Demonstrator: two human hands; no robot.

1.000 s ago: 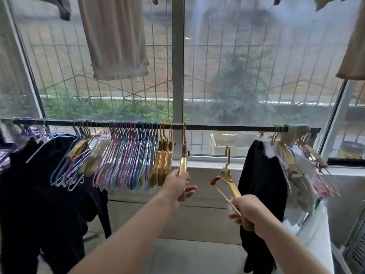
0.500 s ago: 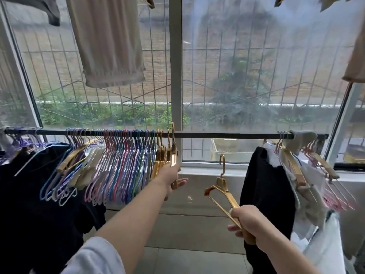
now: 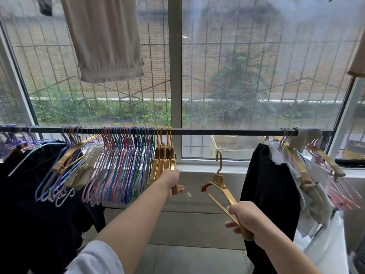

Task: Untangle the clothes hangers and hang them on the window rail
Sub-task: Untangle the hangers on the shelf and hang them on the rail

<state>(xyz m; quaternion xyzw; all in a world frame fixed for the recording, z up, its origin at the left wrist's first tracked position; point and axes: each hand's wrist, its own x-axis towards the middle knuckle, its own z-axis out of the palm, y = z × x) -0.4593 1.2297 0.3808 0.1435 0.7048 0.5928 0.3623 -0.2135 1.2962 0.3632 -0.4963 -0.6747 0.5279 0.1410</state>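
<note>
A dark window rail (image 3: 227, 132) runs across the view at mid height. Several gold hangers (image 3: 161, 159) hang on it just left of centre, beside a dense row of coloured wire hangers (image 3: 122, 155). My left hand (image 3: 171, 179) grips the lower end of the rightmost hung gold hanger (image 3: 172, 165). My right hand (image 3: 247, 220) holds a loose gold hanger (image 3: 219, 186) by one arm, hook up, below the rail and right of the hung group.
Black garments (image 3: 270, 184) and more hangers with light clothes (image 3: 308, 175) hang at the rail's right end. Dark clothes (image 3: 29, 194) fill the left. A beige cloth (image 3: 106, 36) hangs overhead. The white window post (image 3: 174, 66) stands behind the rail.
My left hand slid the hung gold hanger leftward against the other gold ones and stays on it. The right hand keeps the loose hanger at about the same place.
</note>
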